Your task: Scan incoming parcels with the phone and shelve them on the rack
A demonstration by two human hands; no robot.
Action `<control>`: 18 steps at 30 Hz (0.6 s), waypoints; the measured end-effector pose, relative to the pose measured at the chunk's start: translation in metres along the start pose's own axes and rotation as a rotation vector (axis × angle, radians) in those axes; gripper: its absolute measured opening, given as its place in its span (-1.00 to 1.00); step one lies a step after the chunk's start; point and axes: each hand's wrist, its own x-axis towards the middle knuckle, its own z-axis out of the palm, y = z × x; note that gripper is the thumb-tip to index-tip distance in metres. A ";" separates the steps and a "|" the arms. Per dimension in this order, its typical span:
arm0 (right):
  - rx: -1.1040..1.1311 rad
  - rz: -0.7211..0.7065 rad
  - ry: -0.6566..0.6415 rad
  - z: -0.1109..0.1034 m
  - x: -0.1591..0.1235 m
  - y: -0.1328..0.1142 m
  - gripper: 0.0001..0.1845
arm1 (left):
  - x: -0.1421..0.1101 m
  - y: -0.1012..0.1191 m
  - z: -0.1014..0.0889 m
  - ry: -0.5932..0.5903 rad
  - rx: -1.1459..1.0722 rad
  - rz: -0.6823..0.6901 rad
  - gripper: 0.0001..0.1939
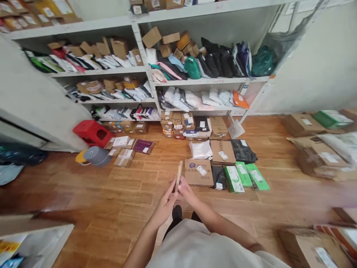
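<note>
Between my two hands I hold a thin, flat tan parcel (179,173), turned edge-on to me so its faces hardly show. My left hand (166,201) is closed on its left side and lower end. On the other side, my right hand (187,191) grips the lower right, fingers near those of the left. Just beyond it on the wooden floor lies a flat cardboard box (195,178) with a white label. A black mailer bag (219,176) and several green boxes (234,179) continue that row to the right.
A white metal shelf rack (106,70) full of boxes and bagged parcels stands ahead. Red stool (92,133) and grey stool (97,155) sit at left. Brown cartons (320,160) line the right, with another carton (309,247) at lower right. A white-edged bin (60,238) occupies the lower left.
</note>
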 end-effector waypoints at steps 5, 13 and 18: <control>0.145 -0.096 0.047 -0.040 0.054 -0.026 -0.07 | 0.090 0.047 0.017 -0.314 0.666 0.321 -0.54; 0.171 -0.316 0.237 -0.136 0.129 -0.063 -0.26 | 0.232 0.048 0.067 -0.569 0.803 0.424 -0.47; 0.208 -0.324 0.353 -0.173 0.163 -0.075 -0.18 | 0.296 0.051 0.081 -0.612 0.571 0.113 -0.44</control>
